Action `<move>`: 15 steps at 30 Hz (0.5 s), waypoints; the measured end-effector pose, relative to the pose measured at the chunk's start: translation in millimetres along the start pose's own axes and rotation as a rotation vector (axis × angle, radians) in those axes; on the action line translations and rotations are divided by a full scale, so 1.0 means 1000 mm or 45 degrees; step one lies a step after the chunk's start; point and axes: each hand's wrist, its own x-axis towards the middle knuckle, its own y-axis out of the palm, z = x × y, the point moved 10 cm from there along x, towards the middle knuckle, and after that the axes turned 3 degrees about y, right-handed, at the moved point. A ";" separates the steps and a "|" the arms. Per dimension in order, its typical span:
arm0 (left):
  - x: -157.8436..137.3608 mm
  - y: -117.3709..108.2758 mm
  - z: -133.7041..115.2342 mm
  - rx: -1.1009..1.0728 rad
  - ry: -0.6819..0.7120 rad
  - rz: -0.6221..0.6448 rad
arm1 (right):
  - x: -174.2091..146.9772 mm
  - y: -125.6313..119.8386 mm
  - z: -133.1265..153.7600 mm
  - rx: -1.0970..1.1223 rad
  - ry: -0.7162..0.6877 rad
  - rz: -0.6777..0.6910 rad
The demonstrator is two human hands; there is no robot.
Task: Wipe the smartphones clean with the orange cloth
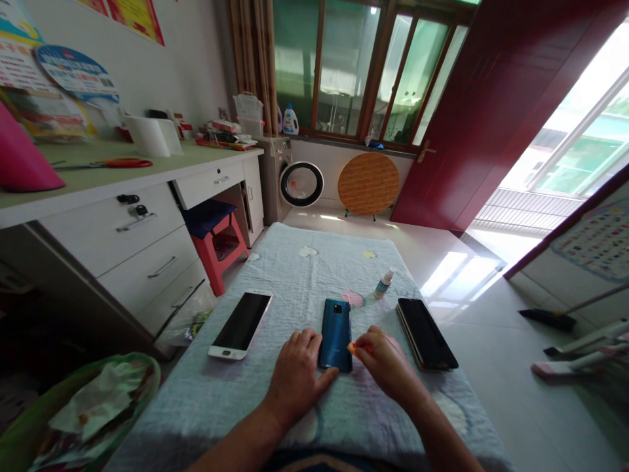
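Steadying with the left hand [297,359], with thumb and fingers spread wide apart, at seven to nine o'clock of a glossy blue, flat, rectangular smartphone [336,337], back up on the counter covered in pale blue patterned cloth [295,275]

Pinching in the right hand [377,354], at its four o'clock, a small orange, soft-looking piece [352,349] at the right edge

For handling the smartphone: probably light, rigid and slippery, with a back fragile to knocks; best gripped along both long edges, clear of the square black camera block [337,308] at twelve o'clock

Outward: at nine, a white-framed, dark-screened phone [242,326]; between one and two, a small, blue-labelled, white-topped spray bottle [383,286]; at three, slim stacked devices [428,334], black-screened on top
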 end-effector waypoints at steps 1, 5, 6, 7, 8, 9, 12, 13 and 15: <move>0.000 0.000 0.000 -0.006 0.001 0.000 | 0.008 -0.005 -0.003 -0.039 0.030 -0.074; -0.001 -0.002 0.001 -0.038 0.008 -0.011 | 0.031 0.002 -0.012 -0.197 0.120 -0.153; -0.001 -0.002 0.001 -0.047 0.010 -0.013 | 0.034 0.007 -0.013 -0.206 0.134 -0.144; -0.001 -0.002 0.002 -0.054 0.012 -0.014 | 0.035 0.011 -0.015 -0.206 0.146 -0.142; -0.001 -0.002 0.002 -0.060 0.012 -0.016 | 0.035 0.014 -0.015 -0.201 0.157 -0.146; -0.001 -0.002 0.003 -0.064 0.009 -0.020 | 0.034 0.016 -0.015 -0.196 0.160 -0.154; -0.002 -0.002 0.006 -0.072 -0.010 -0.041 | 0.031 0.018 -0.014 -0.186 0.143 -0.155; -0.002 -0.002 0.007 -0.075 -0.016 -0.046 | 0.031 0.019 -0.012 -0.183 0.126 -0.144; -0.003 -0.003 0.008 -0.083 -0.024 -0.050 | 0.032 0.019 -0.010 -0.178 0.088 -0.103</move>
